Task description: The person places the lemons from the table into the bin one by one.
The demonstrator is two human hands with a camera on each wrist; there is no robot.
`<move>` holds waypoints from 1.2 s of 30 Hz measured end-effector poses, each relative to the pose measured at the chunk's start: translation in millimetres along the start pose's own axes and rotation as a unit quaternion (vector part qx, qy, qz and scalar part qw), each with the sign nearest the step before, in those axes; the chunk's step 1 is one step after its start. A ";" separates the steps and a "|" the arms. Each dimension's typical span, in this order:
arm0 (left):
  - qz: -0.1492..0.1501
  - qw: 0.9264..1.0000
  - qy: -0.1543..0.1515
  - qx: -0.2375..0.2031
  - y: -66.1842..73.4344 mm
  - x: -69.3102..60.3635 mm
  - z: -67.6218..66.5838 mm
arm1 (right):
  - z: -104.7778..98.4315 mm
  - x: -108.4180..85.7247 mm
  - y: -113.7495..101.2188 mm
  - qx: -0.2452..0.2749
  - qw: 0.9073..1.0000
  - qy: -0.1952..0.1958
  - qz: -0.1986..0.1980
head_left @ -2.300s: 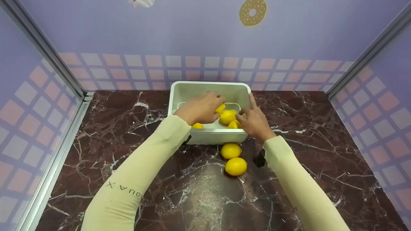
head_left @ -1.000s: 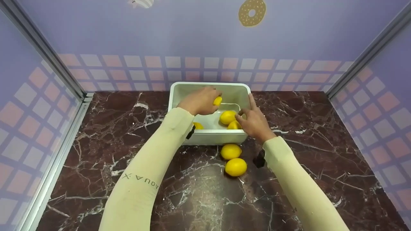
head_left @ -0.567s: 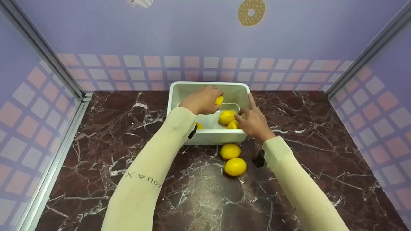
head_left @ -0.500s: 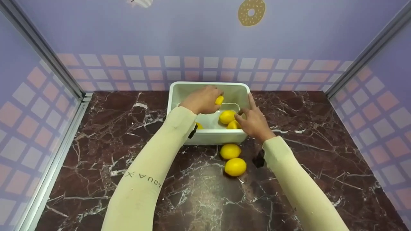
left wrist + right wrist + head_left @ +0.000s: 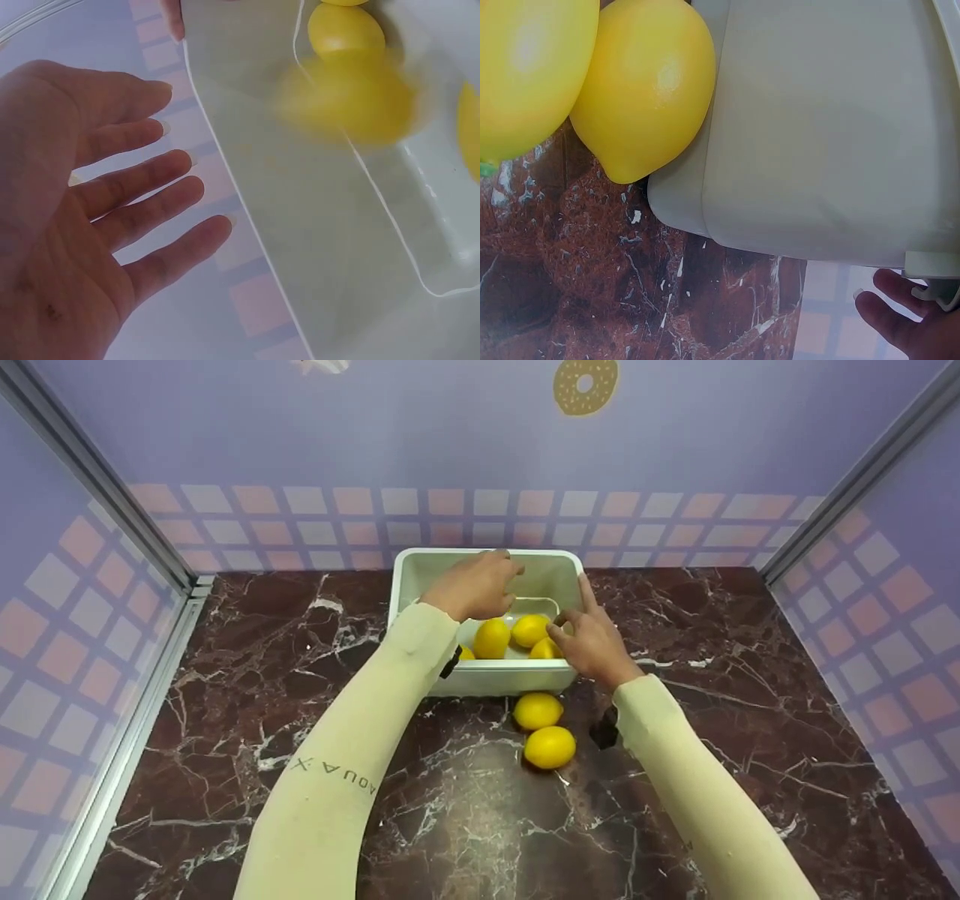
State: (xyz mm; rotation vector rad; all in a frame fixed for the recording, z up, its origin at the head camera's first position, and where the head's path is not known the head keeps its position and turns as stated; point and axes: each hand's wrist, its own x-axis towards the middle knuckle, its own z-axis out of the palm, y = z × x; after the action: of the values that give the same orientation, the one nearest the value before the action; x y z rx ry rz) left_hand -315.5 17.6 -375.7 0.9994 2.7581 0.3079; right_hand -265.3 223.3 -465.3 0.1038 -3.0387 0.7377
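A white plastic bin (image 5: 491, 679) holds several lemons. My left hand (image 5: 474, 587) hovers over it with fingers spread and nothing in them; the left wrist view shows its palm and loose fingers. Below that hand a lemon (image 5: 491, 639) is inside the bin, blurred by motion in the left wrist view. Right of it are another lemon (image 5: 530, 631) and a partly hidden lemon (image 5: 545, 649). One more lemon (image 5: 466, 653) peeks out by my left wrist. My right hand (image 5: 596, 645) grips the bin's right rim, its fingers (image 5: 889, 315) along the outside.
In front of the bin, two lemons lie on the dark marbled table: a nearer lemon (image 5: 550, 748) and a lemon (image 5: 538, 712) close to the bin wall. A tiled back wall (image 5: 330, 525) stands behind the bin, with side panels left and right.
My left hand lifted a lemon inside the bin, then let it go; the lemon has dropped toward the bin's front. My right hand has stayed on the rim.
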 end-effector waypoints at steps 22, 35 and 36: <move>0.000 1.000 0.002 0.000 1.1 -9.6 5.2 | 1.8 0.8 -0.3 -0.006 1.000 -0.005 0.002; 0.016 1.000 0.001 0.024 4.5 -19.3 8.0 | 2.8 0.4 0.1 -0.001 1.000 0.003 -0.002; 0.017 1.000 0.001 0.025 5.0 -19.8 8.3 | 2.6 0.2 0.1 0.000 1.000 0.004 -0.002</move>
State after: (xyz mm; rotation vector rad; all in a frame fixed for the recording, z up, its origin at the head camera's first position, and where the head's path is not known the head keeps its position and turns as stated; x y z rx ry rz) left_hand -295.4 9.5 -380.3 1.0595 2.7666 0.2469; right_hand -265.5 222.2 -467.7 0.1071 -3.0299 0.7365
